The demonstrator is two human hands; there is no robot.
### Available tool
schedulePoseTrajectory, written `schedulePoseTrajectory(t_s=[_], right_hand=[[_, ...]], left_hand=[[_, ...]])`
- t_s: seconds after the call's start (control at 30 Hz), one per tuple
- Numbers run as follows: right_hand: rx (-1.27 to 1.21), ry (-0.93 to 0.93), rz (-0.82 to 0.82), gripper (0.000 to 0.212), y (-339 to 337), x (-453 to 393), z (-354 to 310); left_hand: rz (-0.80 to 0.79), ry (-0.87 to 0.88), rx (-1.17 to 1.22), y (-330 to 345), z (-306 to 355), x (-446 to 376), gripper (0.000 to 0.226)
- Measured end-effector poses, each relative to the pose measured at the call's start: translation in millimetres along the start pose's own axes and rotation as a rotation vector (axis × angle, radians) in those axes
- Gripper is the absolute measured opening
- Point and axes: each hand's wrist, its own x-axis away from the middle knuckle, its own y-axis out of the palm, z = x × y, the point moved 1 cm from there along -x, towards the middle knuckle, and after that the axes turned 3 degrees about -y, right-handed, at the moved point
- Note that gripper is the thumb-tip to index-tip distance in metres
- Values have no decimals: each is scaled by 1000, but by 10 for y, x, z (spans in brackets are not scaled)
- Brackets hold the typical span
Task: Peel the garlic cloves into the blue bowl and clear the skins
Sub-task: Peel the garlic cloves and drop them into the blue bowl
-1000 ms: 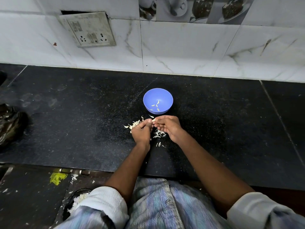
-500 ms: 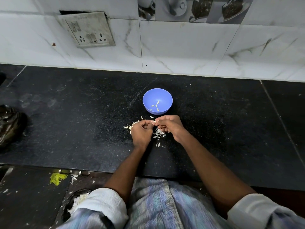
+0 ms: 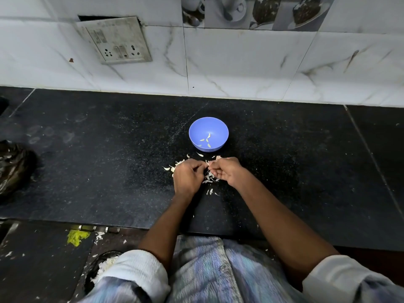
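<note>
Both hands are staying low over the skins: the left hand and right hand are pinching one garlic clove between them, just before the blue bowl. Little is changing, so peeling is continuing and clearing is waiting.

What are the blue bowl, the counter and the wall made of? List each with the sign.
Blue bowl: likely plastic, smooth and matte, uniform colour, thin rim.
Counter: probably polished black granite, fine pale speckles, faint sheen.
Wall: glossy white tiles with grey marble-like veins and grout lines; ceramic or stone unclear.
</note>
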Motion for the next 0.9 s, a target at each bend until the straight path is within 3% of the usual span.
schedulePoseTrajectory(t_s=[0.2, 0.27, 0.37, 0.57, 0.7, 0.8, 0.9], right_hand=[[88, -384, -178, 9, -97, 36, 22], [110, -457, -182, 10, -117, 35, 23], [134, -488, -183, 15, -150, 20, 76], [84, -433, -272, 19, -197, 19, 109], [156, -519, -190, 13, -203, 42, 83], [185, -523, -126, 9, -194, 28, 78], [200, -486, -92, 9, -162, 18, 84]], left_hand=[[-213, -986, 979, -26, 143, -113, 14], [-320, -1188, 1134, -54, 189, -135, 15], [-379, -1321, 1270, -71, 219, -113, 21], [-365, -1348, 1330, -41, 216, -90, 17], [-344, -1320, 1313, -42, 240, -99, 11], [-233, -1142, 1114, 28, 238, -74, 2], [-81, -716, 754, 70, 164, -19, 9]])
